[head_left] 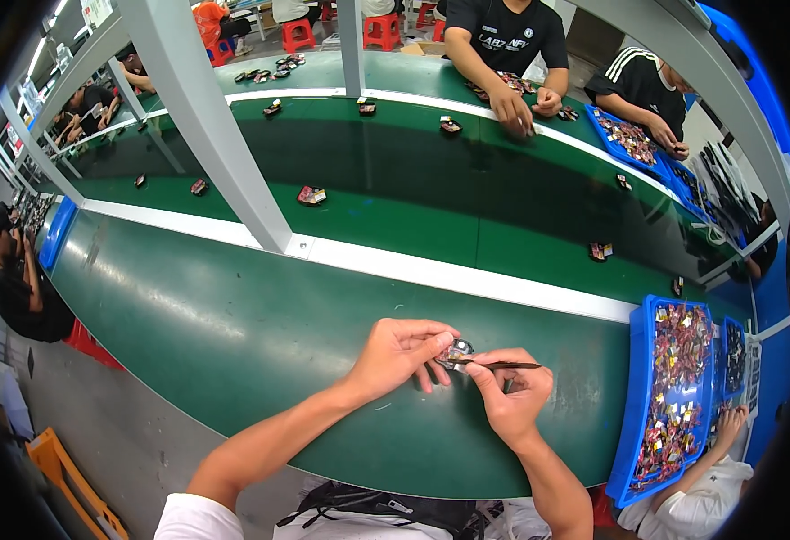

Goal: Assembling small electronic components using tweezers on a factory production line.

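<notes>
Over the green worktop (233, 333), my left hand (397, 358) pinches a small black-and-silver part (458, 348) between thumb and fingers. My right hand (512, 394) grips slim dark tweezers (514, 365), their back end sticking out past the knuckles to the right. The tweezers' tip meets the small part, close to my left fingertips. Fine detail inside the part is too small to make out, and my fingers cover some of it.
At right stands a blue tray (633, 405) heaped with small wired parts. Beyond a white rail (413, 265), a green conveyor belt (395, 229) carries scattered black parts (311, 195). A grey post (224, 135) rises ahead. Co-workers (507, 54) sit across and at both sides.
</notes>
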Demonstrator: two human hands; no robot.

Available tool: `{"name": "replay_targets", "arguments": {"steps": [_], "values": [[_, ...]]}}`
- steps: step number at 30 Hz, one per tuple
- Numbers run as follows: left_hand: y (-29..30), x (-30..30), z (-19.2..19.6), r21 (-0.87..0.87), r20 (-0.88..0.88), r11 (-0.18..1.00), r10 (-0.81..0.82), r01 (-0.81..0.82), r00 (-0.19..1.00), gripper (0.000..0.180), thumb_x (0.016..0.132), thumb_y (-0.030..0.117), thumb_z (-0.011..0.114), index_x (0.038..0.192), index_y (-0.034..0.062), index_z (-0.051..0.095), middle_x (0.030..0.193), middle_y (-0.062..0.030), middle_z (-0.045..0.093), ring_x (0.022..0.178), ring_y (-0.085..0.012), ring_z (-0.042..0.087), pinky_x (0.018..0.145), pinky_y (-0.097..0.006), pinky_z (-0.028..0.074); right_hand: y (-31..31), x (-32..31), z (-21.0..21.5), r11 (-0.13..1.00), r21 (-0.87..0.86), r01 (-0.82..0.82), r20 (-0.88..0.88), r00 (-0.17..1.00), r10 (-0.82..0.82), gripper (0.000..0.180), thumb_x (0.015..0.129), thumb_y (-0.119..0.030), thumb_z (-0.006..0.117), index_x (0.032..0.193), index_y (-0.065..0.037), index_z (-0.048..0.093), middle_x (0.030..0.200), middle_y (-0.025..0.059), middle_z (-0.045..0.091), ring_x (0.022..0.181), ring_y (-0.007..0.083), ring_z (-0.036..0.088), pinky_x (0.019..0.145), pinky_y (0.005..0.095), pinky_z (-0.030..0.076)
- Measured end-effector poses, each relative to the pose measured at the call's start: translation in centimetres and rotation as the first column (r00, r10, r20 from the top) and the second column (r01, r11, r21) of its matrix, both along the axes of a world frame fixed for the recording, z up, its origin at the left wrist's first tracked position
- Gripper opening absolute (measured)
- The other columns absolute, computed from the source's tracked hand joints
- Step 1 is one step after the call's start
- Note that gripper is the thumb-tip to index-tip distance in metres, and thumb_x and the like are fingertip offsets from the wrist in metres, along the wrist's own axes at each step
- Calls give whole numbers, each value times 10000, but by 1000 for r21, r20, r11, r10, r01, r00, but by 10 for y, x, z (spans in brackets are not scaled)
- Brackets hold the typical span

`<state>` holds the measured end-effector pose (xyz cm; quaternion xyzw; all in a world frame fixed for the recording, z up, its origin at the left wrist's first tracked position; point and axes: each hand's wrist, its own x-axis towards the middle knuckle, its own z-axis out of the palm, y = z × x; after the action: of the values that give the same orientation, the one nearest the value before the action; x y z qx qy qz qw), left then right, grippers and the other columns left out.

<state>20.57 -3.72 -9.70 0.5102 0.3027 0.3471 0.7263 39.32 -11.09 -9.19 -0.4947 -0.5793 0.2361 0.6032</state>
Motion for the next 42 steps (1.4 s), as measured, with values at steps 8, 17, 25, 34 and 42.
{"name": "replay_targets", "arguments": {"steps": [8, 17, 25, 34, 42], "values": [[0, 0, 3, -6, -8, 999, 38, -38, 999, 304, 1031, 139, 607, 1198, -110, 659, 984, -189, 735, 729, -248, 758, 525, -275, 598, 0, 0, 3, 1000, 3, 16, 81, 997, -16, 100, 813, 22, 810, 886, -13, 752, 596, -20, 634, 431, 6, 403, 432, 209, 267], [2, 0, 3, -8, -19, 999, 50, -50, 999, 292, 1020, 130, 616, 1181, -110, 664, 948, -187, 732, 708, -240, 751, 533, -279, 600, 0, 0, 3, 999, 43, 33, 72, 997, -36, 120, 804, 16, 818, 894, -22, 749, 631, -1, 663, 424, 12, 412, 427, 206, 274], [2, -1, 4, 2, -22, 998, 58, -58, 998, 296, 1023, 130, 611, 1186, -111, 663, 949, -189, 732, 715, -237, 749, 540, -280, 598, -2, -1, 10, 999, 43, -5, 197, 980, -3, 116, 788, 29, 811, 866, -6, 733, 786, 64, 746, 470, 27, 500, 462, 190, 359], [-1, 2, 2, 14, -38, 997, 71, -71, 997, 291, 1017, 125, 621, 1185, -107, 671, 945, -178, 737, 693, -207, 737, 508, -267, 570, 0, 0, 8, 993, 109, -41, 233, 972, 15, 117, 778, 20, 810, 860, -18, 736, 821, 90, 772, 416, 40, 471, 426, 199, 350], [-6, 4, 8, 125, -157, 989, 103, -84, 982, 262, 938, 68, 708, 1167, -59, 697, 735, -83, 728, 604, -95, 675, 433, -227, 474, 1, -2, 3, 919, 374, -124, 514, 853, -95, 215, 712, 62, 792, 873, -74, 747, 845, 73, 781, 477, 104, 574, 442, 225, 345]]}}
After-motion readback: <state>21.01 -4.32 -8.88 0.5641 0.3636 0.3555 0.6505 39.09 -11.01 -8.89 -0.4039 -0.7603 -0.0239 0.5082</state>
